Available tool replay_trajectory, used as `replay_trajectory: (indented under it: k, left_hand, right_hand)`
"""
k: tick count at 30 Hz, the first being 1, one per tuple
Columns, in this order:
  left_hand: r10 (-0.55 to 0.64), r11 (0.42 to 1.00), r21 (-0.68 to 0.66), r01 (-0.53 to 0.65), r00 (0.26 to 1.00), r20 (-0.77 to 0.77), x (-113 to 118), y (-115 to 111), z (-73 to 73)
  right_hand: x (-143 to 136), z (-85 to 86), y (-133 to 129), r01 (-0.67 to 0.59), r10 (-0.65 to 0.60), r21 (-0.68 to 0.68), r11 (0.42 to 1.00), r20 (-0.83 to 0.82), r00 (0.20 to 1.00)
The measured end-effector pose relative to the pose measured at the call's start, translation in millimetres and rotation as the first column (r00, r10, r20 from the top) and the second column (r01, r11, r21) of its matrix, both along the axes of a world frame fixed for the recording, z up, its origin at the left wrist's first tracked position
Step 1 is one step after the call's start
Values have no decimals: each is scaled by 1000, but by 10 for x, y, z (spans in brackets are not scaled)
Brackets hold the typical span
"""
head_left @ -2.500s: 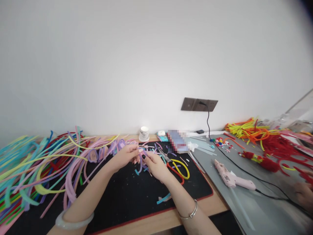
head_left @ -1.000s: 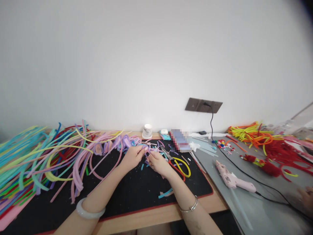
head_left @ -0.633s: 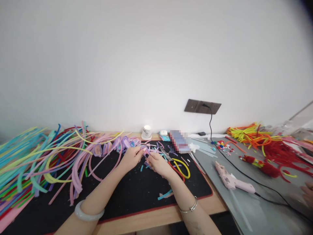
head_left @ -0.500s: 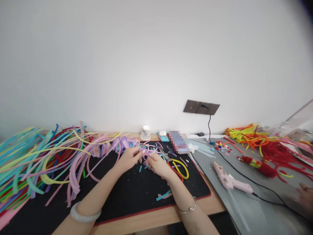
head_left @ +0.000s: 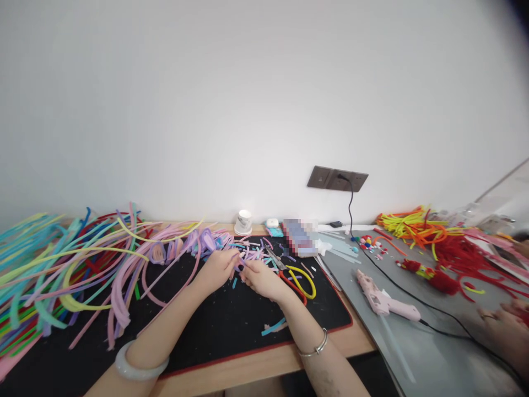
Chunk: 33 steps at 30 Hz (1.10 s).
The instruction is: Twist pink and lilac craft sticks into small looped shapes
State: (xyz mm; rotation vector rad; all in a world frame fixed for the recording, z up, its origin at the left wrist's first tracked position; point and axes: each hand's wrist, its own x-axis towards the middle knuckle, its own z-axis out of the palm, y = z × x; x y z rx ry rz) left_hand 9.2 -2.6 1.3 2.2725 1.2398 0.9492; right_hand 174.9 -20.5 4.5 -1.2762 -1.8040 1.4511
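Observation:
My left hand (head_left: 221,270) and my right hand (head_left: 261,277) meet over the black mat, fingertips pinched together. Between them is a small purple pipe cleaner piece (head_left: 240,262), mostly covered by my fingers. Cut pipe cleaner bits (head_left: 258,252) in pink, purple and teal lie scattered just behind my hands. Scissors (head_left: 303,281) with yellow and red handles rest right of my right hand, blades pointing back. Coiled purple pipe cleaner shapes (head_left: 209,241) sit beyond my left hand.
Long pipe cleaners (head_left: 82,270) in many colours cover the left side. A paper cup (head_left: 243,221) stands by the wall. On the grey board at right lie a pink glue gun (head_left: 386,300) with its cord, pom-poms and red pipe cleaners (head_left: 463,259). Another person's hand (head_left: 506,328) is at the right edge.
The view has shifted slightly. My hands stay together on the purple piece, with small finger movements. More of the other person's hands shows at the right edge.

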Motion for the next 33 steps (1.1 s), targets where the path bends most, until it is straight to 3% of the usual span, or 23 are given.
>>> replay_trajectory:
  k: [6, 15, 24, 30, 33]
  left_hand:
    - [-64, 979, -181, 96, 982, 176, -65, 3, 32]
    - [-63, 991, -99, 86, 975, 215, -150, 66, -4]
    - [-38, 978, -191, 86, 969, 243, -136, 60, 13]
    - [-7, 987, -156, 38, 981, 192, -113, 29, 61]
    - [19, 980, -195, 34, 965, 262, -97, 30, 63]
  right_hand:
    - [22, 45, -21, 25, -31, -86, 996, -74, 997]
    - [35, 71, -18, 43, -60, -164, 986, -98, 993]
    - [40, 83, -18, 37, -49, -154, 987, -77, 996]
    - [40, 81, -17, 30, -43, -149, 988, -82, 996]
    - [38, 90, -22, 17, -36, -162, 987, -116, 993]
